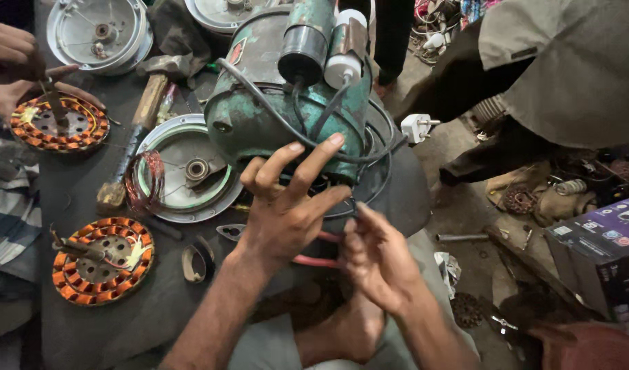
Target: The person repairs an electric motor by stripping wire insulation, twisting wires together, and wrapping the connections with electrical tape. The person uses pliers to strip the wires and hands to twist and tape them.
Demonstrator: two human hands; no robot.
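Both forearms come up from the bottom of the shot, so you're looking straight over them. Right hand [376, 264] has its fingers pinched shut on the red wires [314, 260] just below the green motor [287, 103], which sits on the dark desk [88, 336]. Left hand [287, 205] is spread wide, fingers splayed against the black cable [307, 130], gripping nothing. Wiring looks unfinished to me; the leads hang loose. Wound stators [102, 260] sit nearby.

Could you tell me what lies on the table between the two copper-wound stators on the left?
In the head view, a wooden-handled hammer slants across the gap between the upper stator and the lower stator.
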